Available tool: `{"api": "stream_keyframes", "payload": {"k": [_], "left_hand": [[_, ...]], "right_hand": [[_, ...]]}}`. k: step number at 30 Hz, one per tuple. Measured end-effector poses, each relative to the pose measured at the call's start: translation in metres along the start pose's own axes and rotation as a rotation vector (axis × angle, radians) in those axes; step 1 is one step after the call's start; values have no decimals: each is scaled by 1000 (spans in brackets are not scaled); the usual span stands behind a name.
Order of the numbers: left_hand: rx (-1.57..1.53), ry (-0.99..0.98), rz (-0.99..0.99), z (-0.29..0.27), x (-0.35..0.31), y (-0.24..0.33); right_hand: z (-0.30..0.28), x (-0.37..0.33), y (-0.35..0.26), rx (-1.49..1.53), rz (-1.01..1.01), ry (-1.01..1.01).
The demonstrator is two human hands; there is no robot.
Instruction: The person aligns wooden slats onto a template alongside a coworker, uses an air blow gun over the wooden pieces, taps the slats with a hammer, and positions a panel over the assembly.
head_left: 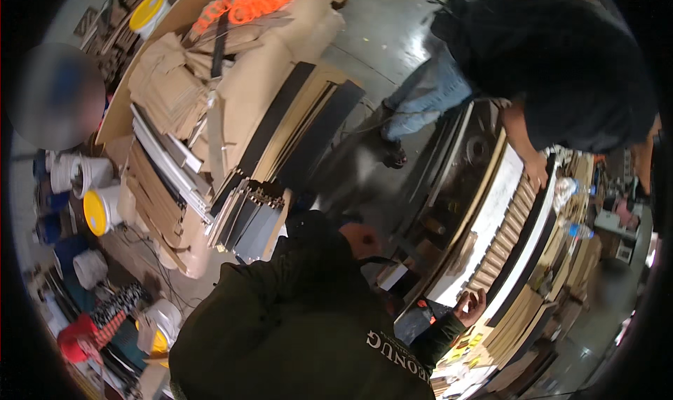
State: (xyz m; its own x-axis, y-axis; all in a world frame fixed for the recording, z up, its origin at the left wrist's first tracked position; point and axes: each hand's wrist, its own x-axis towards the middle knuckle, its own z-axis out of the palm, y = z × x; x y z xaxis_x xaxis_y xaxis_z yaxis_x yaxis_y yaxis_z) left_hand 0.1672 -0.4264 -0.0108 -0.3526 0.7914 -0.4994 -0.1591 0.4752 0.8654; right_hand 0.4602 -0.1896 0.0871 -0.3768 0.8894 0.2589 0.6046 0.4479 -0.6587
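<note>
My right hand (470,307) is at the near end of a row of short light-brown wooden blocks (503,242). Its fingers are apart and bent, with nothing visible in them. The row lies on a white panel (491,200), with a long black strip (522,242) alongside. My left hand (361,240) shows as a small rounded patch past a dark sleeve. Its fingers cannot be made out. Close to it is a small white-faced box-like thing (392,276). At the row's far end, a co-worker's hand (536,170) touches the pieces.
The co-worker in a dark shirt (554,70) bends over the far side of the bench. Stacked black and brown boards (294,133) lie left of centre. An orange coiled hose (252,6) rests on brown sheets. Buckets (103,211) line the left; clear bottles (578,229) stand at right.
</note>
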Motion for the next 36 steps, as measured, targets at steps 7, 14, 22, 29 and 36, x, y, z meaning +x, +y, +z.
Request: {"api": "stream_keyframes", "payload": {"k": [7,14,22,29,36], "left_hand": [[-205,219,112,-56,-36,-21],[-313,447,197,-77,-56,-46],[-418,679,242,-85,-80,-56],[-356,661,239,-89,-85,-73],[-311,686,166,-88,-85,-80]], "right_hand": [[91,-6,-101,119,-243,-313],[147,-45,-154,100,-384,-726],[173,-53,-213,125,-648,-835],[183,-56,-223,97,-717,-852],[190,-60,-211,115,-746,-940]]}}
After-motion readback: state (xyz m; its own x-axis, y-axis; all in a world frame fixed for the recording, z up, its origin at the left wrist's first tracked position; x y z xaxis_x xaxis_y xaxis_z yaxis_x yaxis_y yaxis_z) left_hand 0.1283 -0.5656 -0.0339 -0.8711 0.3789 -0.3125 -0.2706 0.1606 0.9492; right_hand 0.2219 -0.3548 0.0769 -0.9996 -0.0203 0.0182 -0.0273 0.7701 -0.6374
